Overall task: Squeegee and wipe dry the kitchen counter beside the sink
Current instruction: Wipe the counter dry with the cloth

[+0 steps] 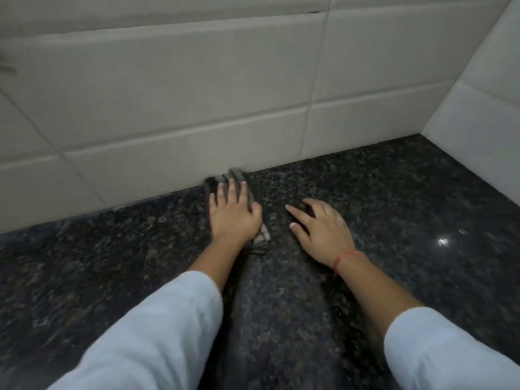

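Note:
A dark speckled granite counter (394, 220) fills the lower half of the view and meets a tiled wall at the back. My left hand (233, 212) lies flat, fingers spread, pressing a folded dark checked cloth (263, 235) onto the counter right at the foot of the wall. The cloth's far end (236, 174) touches the tile. My right hand (320, 229) rests on the bare counter just right of the cloth, fingers apart, holding nothing. A red thread is tied around the right wrist. No squeegee and no sink are in view.
Pale grey wall tiles (168, 108) run along the back, and a second tiled wall (484, 122) closes the corner on the right. A light glints on the counter at the right (443, 241).

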